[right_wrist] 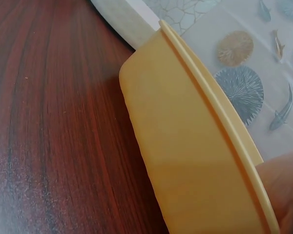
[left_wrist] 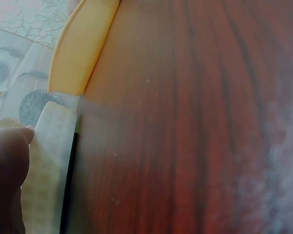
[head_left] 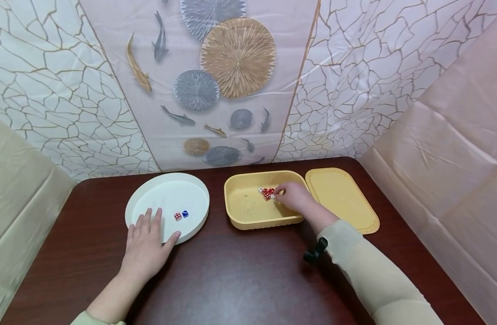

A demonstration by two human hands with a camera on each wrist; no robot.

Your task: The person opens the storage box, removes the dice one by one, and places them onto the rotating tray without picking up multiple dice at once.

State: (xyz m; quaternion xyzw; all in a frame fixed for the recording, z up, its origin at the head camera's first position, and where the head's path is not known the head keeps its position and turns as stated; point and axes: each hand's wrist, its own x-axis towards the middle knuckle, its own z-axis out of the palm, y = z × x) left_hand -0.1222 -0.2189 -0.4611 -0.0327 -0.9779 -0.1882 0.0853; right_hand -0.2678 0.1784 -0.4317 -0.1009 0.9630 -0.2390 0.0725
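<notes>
My left hand [head_left: 146,248] lies with straight, slightly spread fingers over the near left rim of a round white tray [head_left: 167,178]. Inside that tray sit a red die [head_left: 177,216] and a blue die [head_left: 185,214], apart from the fingers. My right hand [head_left: 294,197] reaches into a yellow rectangular box [head_left: 242,221], its fingers bent down at a small cluster of red dice [head_left: 266,193] and white dice [head_left: 273,197]. Whether the fingertips pinch a die is hidden. In the right wrist view, the box's side wall [right_wrist: 185,141] covers most of that hand.
A flat yellow lid [head_left: 342,198] lies right of the box on the dark brown table [head_left: 232,280]. Patterned cloth [head_left: 240,113] hangs behind the table's far edge. A black strap piece [head_left: 315,251] is at the right wrist.
</notes>
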